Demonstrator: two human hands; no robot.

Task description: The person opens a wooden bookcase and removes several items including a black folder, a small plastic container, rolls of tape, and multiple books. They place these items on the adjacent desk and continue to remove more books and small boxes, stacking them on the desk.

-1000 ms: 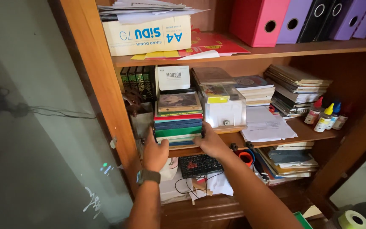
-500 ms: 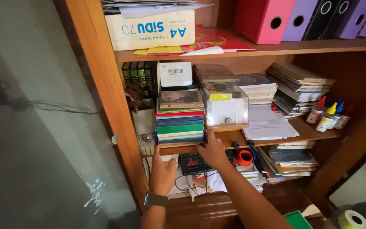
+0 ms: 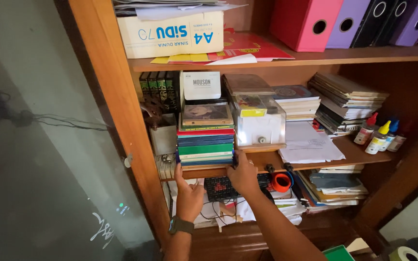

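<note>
Green, blue and red books form a flat stack (image 3: 205, 145) on the shelf (image 3: 315, 162), long axis running left to right. Left hand (image 3: 189, 195) sits under its left corner, right hand (image 3: 243, 175) at its right end, closer; both grips curl loosely, clasping nothing.

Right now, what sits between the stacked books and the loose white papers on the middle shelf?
Head view: a clear plastic box on a wooden base.

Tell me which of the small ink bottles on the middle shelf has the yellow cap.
The middle small ink bottle: its cap is yellow, flanked by the red-capped bottle and the blue-capped bottle.
</note>
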